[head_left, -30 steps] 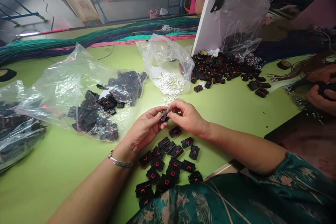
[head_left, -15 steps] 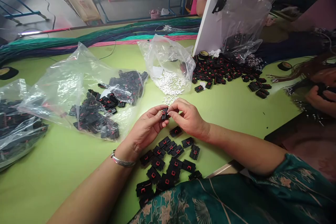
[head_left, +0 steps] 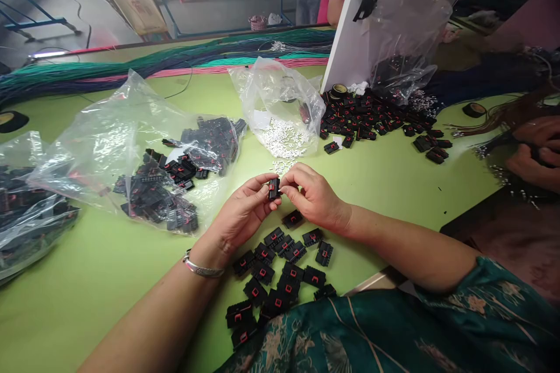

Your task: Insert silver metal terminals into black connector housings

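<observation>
**Left hand (head_left: 245, 210) and right hand (head_left: 317, 195) meet at one black connector (head_left: 273, 188)**

Head view, with the clock face centred on the held connector: the black connector is raised above the green desk (head_left: 385, 180), its red part showing. The left hand comes in from 8 o'clock, its grip closed around the connector between thumb and fingers; a silver bracelet (head_left: 203, 265) circles that wrist. The right hand comes in from 3 o'clock, thumb and forefinger brought together at the connector's right edge. Whether that grip pinches anything small, I cannot tell.

At 6 o'clock, loose connectors (head_left: 289, 288) lie scattered between the forearms, some overlapping, the closest at 5 o'clock just below the hands. At 12 o'clock, small white pieces (head_left: 284, 137) lie in a clear bag (head_left: 245, 84) and spill from its mouth. At 9 o'clock, a large plastic bag (head_left: 109, 122) holds more black connectors, with a further bag (head_left: 17, 245) beyond it at the edge. Bundled wires (head_left: 131, 58) run along the far side from 10 to 12. A connector pile (head_left: 363, 116) sits at 2 o'clock beside an upright white panel (head_left: 350, 35). Far out at 3 o'clock are a co-worker's hands (head_left: 536, 154).
</observation>
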Action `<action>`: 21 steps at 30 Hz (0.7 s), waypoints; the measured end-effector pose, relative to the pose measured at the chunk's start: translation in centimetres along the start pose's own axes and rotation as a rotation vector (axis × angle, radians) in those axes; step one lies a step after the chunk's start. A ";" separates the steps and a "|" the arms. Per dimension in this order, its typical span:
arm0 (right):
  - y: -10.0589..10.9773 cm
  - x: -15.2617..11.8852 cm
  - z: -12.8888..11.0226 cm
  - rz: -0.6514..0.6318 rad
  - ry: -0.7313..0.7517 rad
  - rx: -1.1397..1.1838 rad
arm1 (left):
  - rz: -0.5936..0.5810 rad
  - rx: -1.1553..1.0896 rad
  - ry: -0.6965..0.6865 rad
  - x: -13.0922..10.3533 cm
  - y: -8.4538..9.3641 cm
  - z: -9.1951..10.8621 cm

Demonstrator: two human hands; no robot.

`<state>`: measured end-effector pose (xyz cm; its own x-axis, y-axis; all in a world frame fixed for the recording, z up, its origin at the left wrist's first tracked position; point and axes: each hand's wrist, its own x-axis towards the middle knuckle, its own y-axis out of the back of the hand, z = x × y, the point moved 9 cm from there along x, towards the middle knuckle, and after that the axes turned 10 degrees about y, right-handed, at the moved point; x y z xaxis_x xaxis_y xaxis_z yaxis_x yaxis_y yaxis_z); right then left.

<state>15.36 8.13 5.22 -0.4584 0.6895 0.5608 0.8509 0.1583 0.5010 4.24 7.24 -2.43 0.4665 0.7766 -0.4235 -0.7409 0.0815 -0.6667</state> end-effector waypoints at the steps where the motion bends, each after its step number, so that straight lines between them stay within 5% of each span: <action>1: 0.1 0.0 0.0 0.005 -0.004 -0.001 | -0.001 0.001 -0.001 0.0 0.0 0.0; 21: -0.2 -0.1 -0.9 -0.050 0.078 -0.190 | -0.035 0.077 -0.041 0.1 -0.3 0.2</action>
<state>15.02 7.33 5.67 -0.5235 0.6265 0.5775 0.7664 0.0500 0.6405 4.39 7.38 -2.13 0.4739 0.7970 -0.3745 -0.7600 0.1553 -0.6311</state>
